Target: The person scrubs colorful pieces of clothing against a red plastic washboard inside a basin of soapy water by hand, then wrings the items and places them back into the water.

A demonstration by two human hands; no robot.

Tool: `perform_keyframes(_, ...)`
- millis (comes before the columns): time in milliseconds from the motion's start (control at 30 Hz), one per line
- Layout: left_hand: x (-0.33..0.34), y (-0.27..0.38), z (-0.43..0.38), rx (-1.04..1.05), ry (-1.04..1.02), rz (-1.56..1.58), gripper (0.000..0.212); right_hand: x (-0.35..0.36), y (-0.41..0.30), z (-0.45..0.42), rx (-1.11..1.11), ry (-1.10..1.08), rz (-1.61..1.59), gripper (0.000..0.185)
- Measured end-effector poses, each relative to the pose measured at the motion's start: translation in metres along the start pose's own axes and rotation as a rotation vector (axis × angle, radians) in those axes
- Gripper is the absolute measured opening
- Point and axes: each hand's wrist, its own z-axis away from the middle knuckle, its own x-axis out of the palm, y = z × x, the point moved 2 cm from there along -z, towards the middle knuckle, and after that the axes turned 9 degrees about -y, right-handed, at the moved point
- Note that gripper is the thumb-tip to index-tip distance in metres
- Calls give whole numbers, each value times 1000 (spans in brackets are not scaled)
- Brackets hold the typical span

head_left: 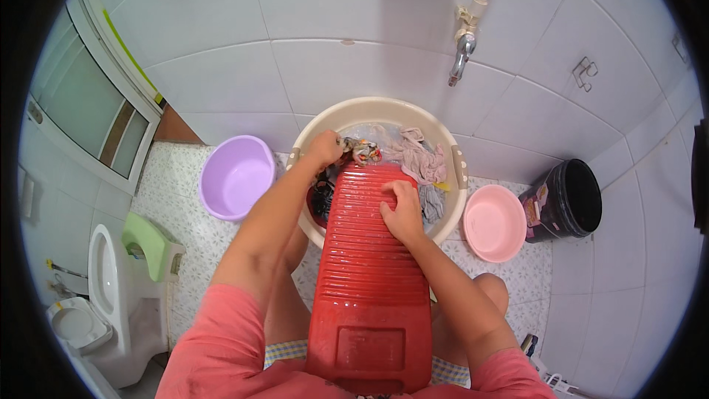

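Observation:
A red plastic washboard [368, 310] slopes from my lap into a large cream basin [382, 104], its ridged end among the wet laundry. My left hand [325, 148] grips a bunched patterned cloth [363, 151] at the washboard's far left corner, over the water. On the right side of the ridges rests my right hand [403, 211], thumb and fingers apart, with nothing in it. Pale pink wet fabric [422, 158] lies in the basin, a grey cloth [432, 204] just below it. Dark fabric [322, 197] shows to the washboard's left, partly hidden.
A purple basin [237, 180] stands to the left, near a green stool [149, 246] and a white toilet [119, 299]. On the right are a pink basin [494, 224] and a black bucket [565, 199]. A metal tap [461, 60] juts from the tiled wall.

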Motion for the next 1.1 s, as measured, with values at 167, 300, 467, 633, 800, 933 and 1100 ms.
perform_keyframes(167, -45, 43, 45, 74, -442, 480, 31, -8, 9, -47, 86, 81, -318, 44)
perform_keyframes(300, -45, 91, 97, 394, -468, 668, 24, -1, 41, -73, 299, 222, -631, 45)
perform_keyframes(467, -20, 57, 146, 698, -209, 404, 27, 2, 27, -42, 384, -336, -938, 35)
perform_keyframes(633, -8, 49, 209, 427, -350, 328, 71, -47, -47, 32, 29, -350, 52, 39)
perform_keyframes(800, 44, 61, 222, 239, -134, -87, 76, -12, -41, 49, -207, -276, 445, 50)
perform_keyframes(933, 65, 66, 181, 153, 26, -163, 66, 22, -2, -15, -174, -236, 463, 41)
perform_keyframes(1100, 55, 44, 175, 265, 54, 20, 58, 15, -7, -15, -19, -572, 326, 36)
